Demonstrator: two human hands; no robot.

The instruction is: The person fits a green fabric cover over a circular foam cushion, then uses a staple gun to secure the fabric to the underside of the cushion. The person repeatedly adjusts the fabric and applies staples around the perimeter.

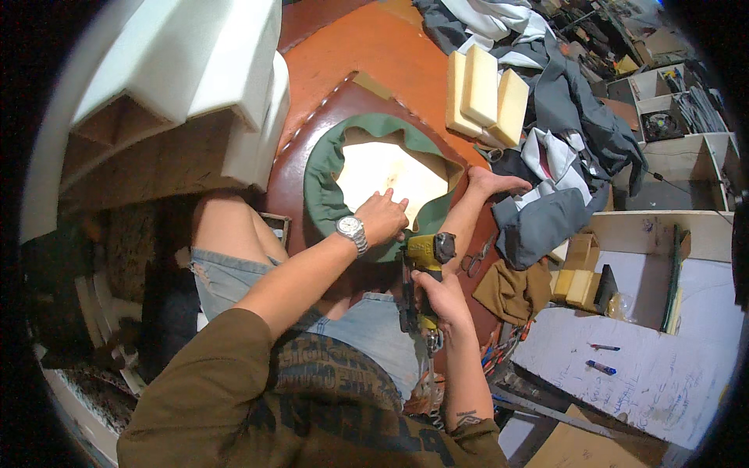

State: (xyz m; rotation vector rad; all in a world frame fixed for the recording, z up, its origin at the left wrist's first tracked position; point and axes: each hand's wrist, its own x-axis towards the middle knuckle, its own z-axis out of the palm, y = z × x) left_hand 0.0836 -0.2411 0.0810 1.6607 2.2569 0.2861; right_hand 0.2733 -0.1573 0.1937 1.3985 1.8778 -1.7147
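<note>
I see my left hand [382, 217] pressing green fabric [328, 168] flat over a round wooden seat board [388, 178] in my lap, fingers spread narrow. My right hand [439, 300] grips a yellow staple gun [425, 261] at the board's near edge. The cloth looks soft and slack, the board stiff; foam blocks [480, 93] sit well apart.

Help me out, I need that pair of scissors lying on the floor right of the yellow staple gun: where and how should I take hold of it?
Grip the scissors by the two finger loops, coming from above; they lie flat with the loops exposed, while the blade end looks slim and partly hidden.
</note>
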